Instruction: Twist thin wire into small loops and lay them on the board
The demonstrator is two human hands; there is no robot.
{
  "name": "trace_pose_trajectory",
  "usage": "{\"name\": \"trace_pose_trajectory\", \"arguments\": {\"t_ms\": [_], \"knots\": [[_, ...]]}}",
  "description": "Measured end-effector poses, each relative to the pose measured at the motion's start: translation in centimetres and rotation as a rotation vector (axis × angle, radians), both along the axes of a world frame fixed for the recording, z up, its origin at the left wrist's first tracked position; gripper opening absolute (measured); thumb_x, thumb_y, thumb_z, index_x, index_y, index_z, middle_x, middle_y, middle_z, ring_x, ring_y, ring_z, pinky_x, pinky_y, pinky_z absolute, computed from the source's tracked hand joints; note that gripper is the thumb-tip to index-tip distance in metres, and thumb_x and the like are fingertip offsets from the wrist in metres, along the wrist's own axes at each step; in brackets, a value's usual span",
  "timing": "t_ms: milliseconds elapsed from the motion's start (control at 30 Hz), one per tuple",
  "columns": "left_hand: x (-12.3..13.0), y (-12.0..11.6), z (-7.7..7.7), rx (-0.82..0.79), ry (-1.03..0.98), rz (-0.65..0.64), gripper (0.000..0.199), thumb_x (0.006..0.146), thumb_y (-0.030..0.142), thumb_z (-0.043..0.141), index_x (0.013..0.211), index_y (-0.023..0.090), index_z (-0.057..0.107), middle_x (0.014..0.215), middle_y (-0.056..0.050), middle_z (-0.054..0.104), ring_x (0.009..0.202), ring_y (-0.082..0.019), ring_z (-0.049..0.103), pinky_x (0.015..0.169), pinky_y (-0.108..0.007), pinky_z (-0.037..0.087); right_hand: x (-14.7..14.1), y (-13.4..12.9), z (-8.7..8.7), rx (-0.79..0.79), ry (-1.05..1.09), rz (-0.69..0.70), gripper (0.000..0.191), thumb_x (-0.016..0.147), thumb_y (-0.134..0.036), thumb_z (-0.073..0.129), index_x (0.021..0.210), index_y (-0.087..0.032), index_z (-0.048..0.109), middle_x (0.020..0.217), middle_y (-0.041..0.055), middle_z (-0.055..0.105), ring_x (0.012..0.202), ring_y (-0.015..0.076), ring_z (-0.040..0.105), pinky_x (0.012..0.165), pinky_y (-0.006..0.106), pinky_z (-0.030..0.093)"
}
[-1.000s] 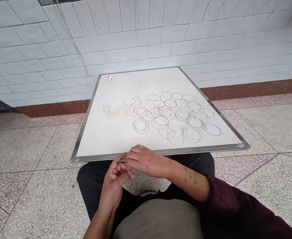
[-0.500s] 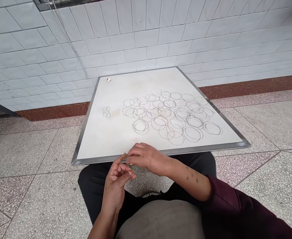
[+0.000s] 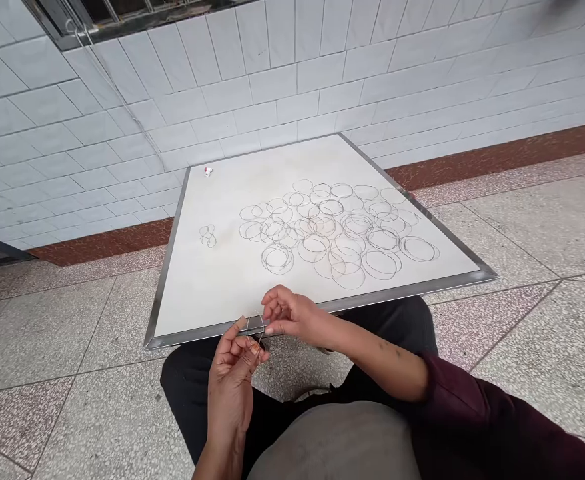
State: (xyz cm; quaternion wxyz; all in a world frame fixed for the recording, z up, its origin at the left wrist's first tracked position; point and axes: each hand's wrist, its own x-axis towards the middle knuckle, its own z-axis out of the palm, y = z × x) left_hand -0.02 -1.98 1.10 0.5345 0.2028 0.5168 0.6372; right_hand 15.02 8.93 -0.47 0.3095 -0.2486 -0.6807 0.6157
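Observation:
Between the thumb and fingers of my left hand (image 3: 235, 360) is a thin wire loop (image 3: 247, 327), standing up in front of the table's near edge. My right hand (image 3: 287, 315) hovers just to the right of that loop, thumb and curled fingers apart, with nothing visible between them. Whether its thumb tip touches the wire I cannot tell. Many thin wire rings (image 3: 277, 257), some overlapping, lie flat over the middle and right of the white tabletop (image 3: 207, 293). A small figure-like twist of wire loops (image 3: 207, 236) lies by itself on the left.
A small white-and-red item (image 3: 208, 172) sits in the tabletop's far left corner. Metal trim (image 3: 182, 337) frames the table, whose near edge is over my knees. Behind it rises a white tiled wall (image 3: 252, 100) with a hanging cable (image 3: 135, 120).
My right hand has opened and drawn slightly right, off the wire, so the loop in my left hand now shows. My view has shifted a little.

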Motion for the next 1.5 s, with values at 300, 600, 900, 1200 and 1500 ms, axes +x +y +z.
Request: {"name": "trace_pose_trajectory", "arguments": {"t_ms": [300, 600, 900, 1200, 1500], "knots": [[0.1, 0.2, -0.4, 0.009, 0.061, 0.015, 0.046, 0.066, 0.023, 0.084, 0.11, 0.021, 0.07, 0.073, 0.003, 0.062, 0.068, -0.011, 0.062, 0.073, -0.028, 0.053, -1.8, -2.1, -1.3, -0.359, 0.127, 0.058, 0.03, 0.081, -0.028, 0.07, 0.104, -0.023, 0.051, 0.085, -0.004, 0.062, 0.065, 0.01, 0.06, 0.062, 0.026, 0.05], [0.0, 0.2, -0.4, -0.001, 0.089, -0.011, 0.042, 0.067, 0.025, 0.084, 0.107, 0.021, 0.071, 0.076, 0.003, 0.064, 0.069, -0.011, 0.063, 0.075, -0.027, 0.053, -1.7, -2.1, -1.0, -0.338, 0.091, -0.004, 0.027, 0.081, -0.025, 0.069, 0.102, -0.022, 0.052, 0.084, -0.0034, 0.06, 0.066, 0.01, 0.058, 0.057, 0.023, 0.049], [-0.1, 0.1, 0.1, 0.003, 0.035, 0.008, 0.036, 0.074, 0.032, 0.079, 0.107, 0.02, 0.072, 0.082, -0.002, 0.068, 0.076, -0.014, 0.065, 0.075, -0.031, 0.056, -1.6, -2.1, -1.1, -0.33, 0.095, -0.013, 0.026, 0.082, -0.027, 0.069, 0.103, -0.022, 0.053, 0.086, -0.0029, 0.06, 0.068, 0.0097, 0.056, 0.06, 0.023, 0.048], [-0.2, 0.2, -0.4, -0.039, 0.053, 0.025, 0.034, 0.069, 0.03, 0.082, 0.101, 0.021, 0.073, 0.076, 0.001, 0.063, 0.072, -0.014, 0.065, 0.071, -0.029, 0.056, -2.0, -2.2, -1.2, -0.357, 0.089, -0.027, 0.028, 0.081, -0.029, 0.07, 0.101, -0.022, 0.053, 0.087, -0.0025, 0.061, 0.068, 0.01, 0.057, 0.059, 0.023, 0.048], [-0.4, 0.2, -0.5, -0.063, 0.091, 0.001, 0.034, 0.071, 0.032, 0.08, 0.102, 0.02, 0.073, 0.08, -0.001, 0.068, 0.074, -0.016, 0.066, 0.07, -0.03, 0.056, -2.1, -2.1, -1.6, -0.356, 0.099, -0.04, 0.028, 0.079, -0.029, 0.071, 0.1, -0.022, 0.054, 0.085, -0.0032, 0.06, 0.069, 0.0105, 0.056, 0.06, 0.023, 0.047]]}}
